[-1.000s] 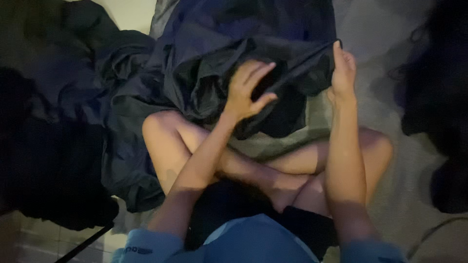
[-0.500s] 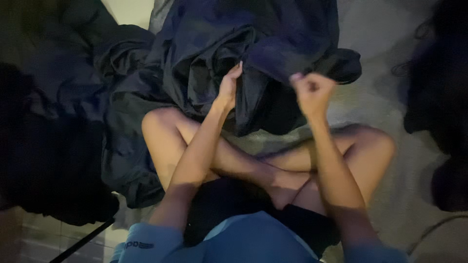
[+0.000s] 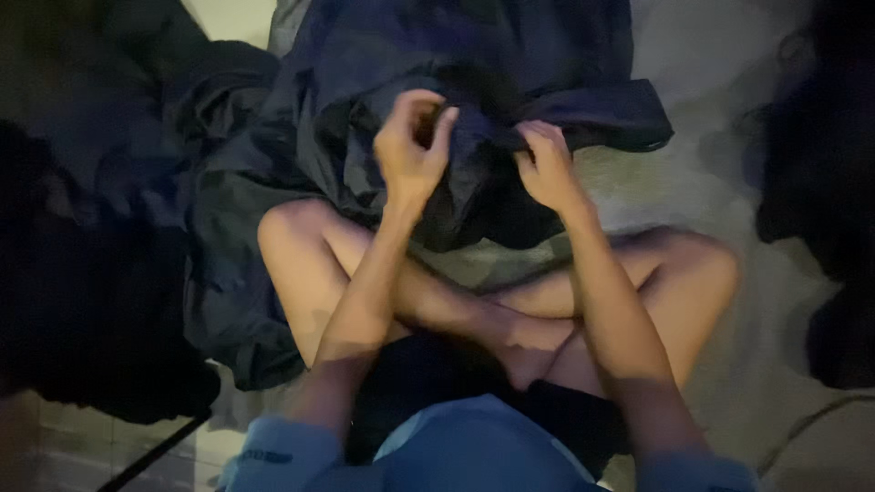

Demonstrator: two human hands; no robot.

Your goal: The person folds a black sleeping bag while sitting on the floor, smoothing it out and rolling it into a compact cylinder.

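Dark navy, slightly shiny fabric is basically the whole scene from the head view. It's a big crumpled navy garment (image 3: 474, 100) made of thin, slick-looking cloth, bunched up in front of a person sitting cross-legged on a grey blanket (image 3: 711, 182) on the floor.

Left hand (image 3: 412, 150) is raised up in front of the pile, fingers curled in with the thumb close to them, so the grip is closed around a fold of the navy garment. The cloth sits right at the fingertips and hangs down behind and below the hand.

Right hand (image 3: 547, 169) is just beside it, a bit lower, knuckles facing up, fist clamped on another bunch of the same garment. The fabric there is pulled into a ridge that runs off to the right from the fist. So the garment sits between and above both hands, draping down toward the crossed bare legs (image 3: 510, 301).

More dark rumpled cloth (image 3: 246, 273) spills out on the left past the knee, and dark heaps of clothing (image 3: 820, 182) sit at the far right edge, too dim to make out. Light blue shirt (image 3: 474, 451) at the bottom of the frame.
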